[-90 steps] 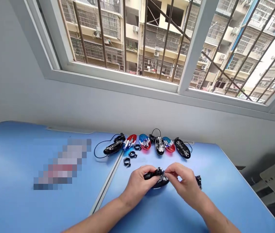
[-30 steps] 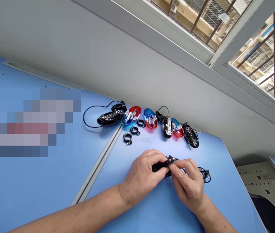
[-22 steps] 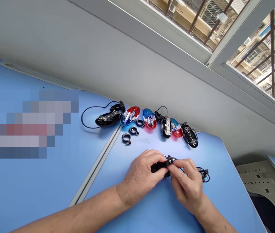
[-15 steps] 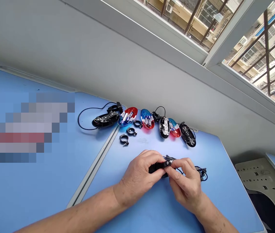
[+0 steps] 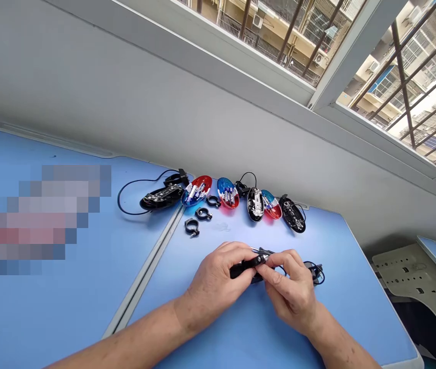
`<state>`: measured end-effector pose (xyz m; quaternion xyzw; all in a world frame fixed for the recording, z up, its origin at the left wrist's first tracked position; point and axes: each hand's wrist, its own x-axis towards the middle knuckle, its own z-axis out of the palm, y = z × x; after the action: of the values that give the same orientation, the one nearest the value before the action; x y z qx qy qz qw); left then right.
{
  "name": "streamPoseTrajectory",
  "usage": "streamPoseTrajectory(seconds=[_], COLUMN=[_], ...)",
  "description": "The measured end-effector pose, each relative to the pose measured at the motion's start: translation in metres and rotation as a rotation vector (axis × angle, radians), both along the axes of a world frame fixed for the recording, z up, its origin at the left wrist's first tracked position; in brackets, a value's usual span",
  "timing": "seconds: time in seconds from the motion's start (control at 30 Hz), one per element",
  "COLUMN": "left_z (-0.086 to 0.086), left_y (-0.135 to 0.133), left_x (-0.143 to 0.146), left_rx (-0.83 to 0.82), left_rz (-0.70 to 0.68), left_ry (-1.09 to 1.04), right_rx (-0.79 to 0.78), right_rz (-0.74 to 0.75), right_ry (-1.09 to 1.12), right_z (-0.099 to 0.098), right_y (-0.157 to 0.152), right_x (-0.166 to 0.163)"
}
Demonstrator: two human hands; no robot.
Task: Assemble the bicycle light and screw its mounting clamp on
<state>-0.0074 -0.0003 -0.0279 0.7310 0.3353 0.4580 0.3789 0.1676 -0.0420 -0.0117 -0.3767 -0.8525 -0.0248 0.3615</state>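
My left hand [image 5: 218,279] and my right hand [image 5: 290,289] are both closed on a small black oval device [image 5: 248,266] just above the blue table [image 5: 67,307]. My fingertips meet at its top, where a small metal part shows. A thin black cable with a small switch [image 5: 315,270] trails from it to the right on the table. Most of the device is hidden by my fingers.
Along the wall lies a row of similar oval parts: black bases [image 5: 160,197] [image 5: 255,204] [image 5: 293,216] with cables and red-and-blue lenses [image 5: 196,190] [image 5: 227,192] [image 5: 270,204]. Three black clamp rings [image 5: 192,226] lie before them. A seam [image 5: 144,271] joins two tables. A perforated stool [image 5: 413,282] stands right.
My head has tipped down, so the window has slid up out of view. My hands keep the black device between them, with the fingers shifting slightly on its top.
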Motion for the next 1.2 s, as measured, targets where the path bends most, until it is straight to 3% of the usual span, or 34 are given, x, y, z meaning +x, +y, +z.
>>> streamPoseTrajectory(seconds=[0.27, 0.47, 1.03, 1.2], left_z=[0.003, 0.000, 0.001, 0.004], left_y=[0.000, -0.001, 0.001, 0.003], left_x=[-0.001, -0.001, -0.002, -0.002], left_rx=[-0.023, -0.001, -0.059, -0.129], left_rz=[-0.010, 0.002, -0.021, -0.005], left_ry=[0.026, 0.021, -0.008, -0.016], right_rx=[-0.024, -0.064, -0.032, 0.006], right_rz=[-0.071, 0.008, 0.021, -0.083], right_ry=[0.194, 0.178, 0.185, 0.197], right_z=[0.008, 0.003, 0.007, 0.015], right_y=[0.006, 0.013, 0.012, 0.014], right_x=[0.003, -0.001, -0.001, 0.013])
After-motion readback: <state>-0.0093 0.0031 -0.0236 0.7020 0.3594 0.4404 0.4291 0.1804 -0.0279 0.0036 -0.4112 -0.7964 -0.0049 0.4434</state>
